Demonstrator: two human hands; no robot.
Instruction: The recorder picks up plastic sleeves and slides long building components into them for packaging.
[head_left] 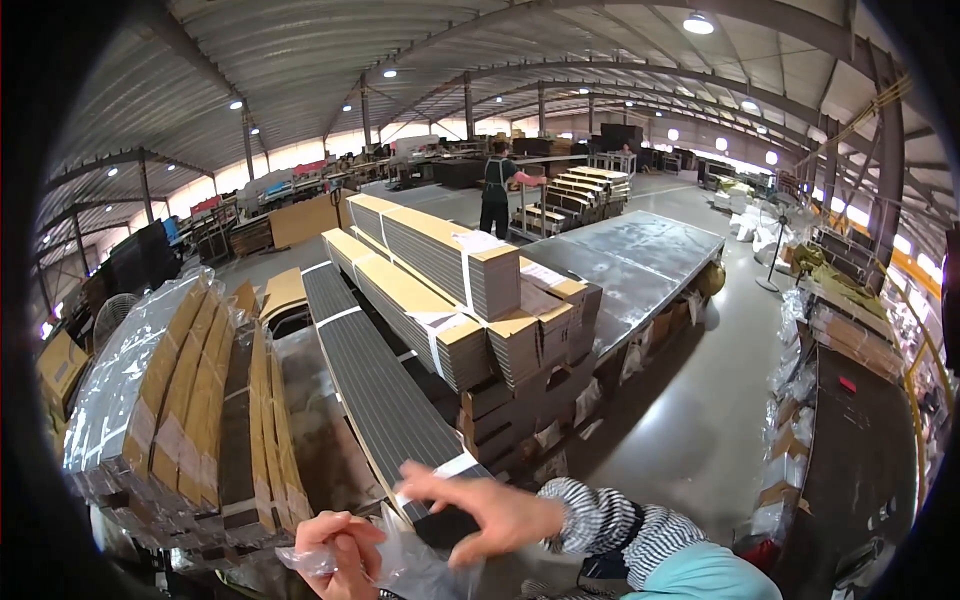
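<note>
My left hand (342,553) is closed on a piece of clear plastic film (412,562) at the lower edge. Fingers spread apart, my right hand (492,508) hovers over or rests on the near end of a long bundle of dark grey ribbed panels (375,345); whether it touches cannot be made out. A white strap (457,465) crosses that bundle by my right fingertips, and another goes round it farther off. Beside the bundle, to the right, lie stacked packs of grey strips with tan cardboard tops (408,290), also bound with white straps.
Plastic-wrapped long cartons (150,400) are piled on the left. A metal-topped table (640,255) stands ahead to the right. Beyond it, a person in dark clothes (497,190) stands by a loaded cart (575,200). A dark bench (860,430) runs along the far right.
</note>
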